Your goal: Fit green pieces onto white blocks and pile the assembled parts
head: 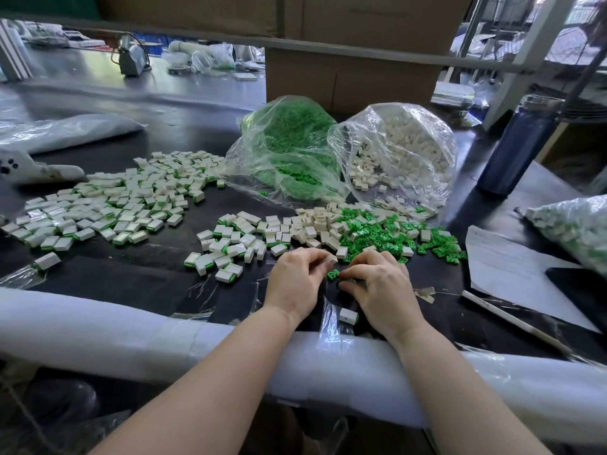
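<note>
**Two open bags feed your worktop**

Far centre, a clear bag of green pieces (289, 149) lies open beside a clear bag of white blocks (399, 152), both spilling toward you. Loose green pieces (394, 234) and white blocks (315, 224) mix just beyond your hands. Your left hand (295, 280) has a white block (331, 258) in its grip; your right hand (381, 287) pinches a green piece (333, 274). Assembled parts (108, 205) are piled far left, and a sealed bag (573, 224) sits at right.
</note>
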The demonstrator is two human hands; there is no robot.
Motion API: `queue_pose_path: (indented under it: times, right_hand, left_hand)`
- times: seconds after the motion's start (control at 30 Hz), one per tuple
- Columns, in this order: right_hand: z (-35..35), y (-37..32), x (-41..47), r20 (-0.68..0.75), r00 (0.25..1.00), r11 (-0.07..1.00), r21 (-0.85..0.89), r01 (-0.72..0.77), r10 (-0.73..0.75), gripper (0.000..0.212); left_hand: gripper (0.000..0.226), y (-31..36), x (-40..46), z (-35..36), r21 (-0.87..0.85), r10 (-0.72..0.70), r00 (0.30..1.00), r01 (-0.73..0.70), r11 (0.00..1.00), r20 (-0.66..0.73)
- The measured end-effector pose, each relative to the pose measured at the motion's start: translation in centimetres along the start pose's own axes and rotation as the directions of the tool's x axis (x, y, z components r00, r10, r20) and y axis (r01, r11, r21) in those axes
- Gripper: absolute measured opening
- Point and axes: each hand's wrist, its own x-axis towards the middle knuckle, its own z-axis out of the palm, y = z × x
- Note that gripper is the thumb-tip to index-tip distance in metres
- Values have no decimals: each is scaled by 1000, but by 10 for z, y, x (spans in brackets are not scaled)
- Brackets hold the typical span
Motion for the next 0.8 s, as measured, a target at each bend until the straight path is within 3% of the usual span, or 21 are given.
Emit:
queue_pose_path:
  times: [0.23, 0.37, 0.5, 0.67, 0.8]
  right_hand:
    - [3, 2, 2, 1, 998, 996, -66, -62, 63, 20]
    - [2, 2, 1, -10, 995, 995, -15, -96, 96, 18]
    - [0, 1, 0, -51, 998, 999, 11, -46, 46, 17]
    - [-7, -6, -4, -124, 989, 966, 256, -45, 79, 16]
    - [-10, -2, -4, -130, 981, 862, 504, -59, 143, 9]
  left_hand:
    - [15, 2, -1, -2, -53, -17, 999, 20, 998, 49]
    - [12, 3, -1, -2, -68, -13, 998, 18, 998, 69]
    - [13, 1, -1, -2, -78, 0, 998, 5, 997, 69]
    - [15, 1, -1, -1, -134, 8, 993, 7, 991, 114]
    - [18, 1, -1, 1, -185, 52, 989, -25, 982, 141]
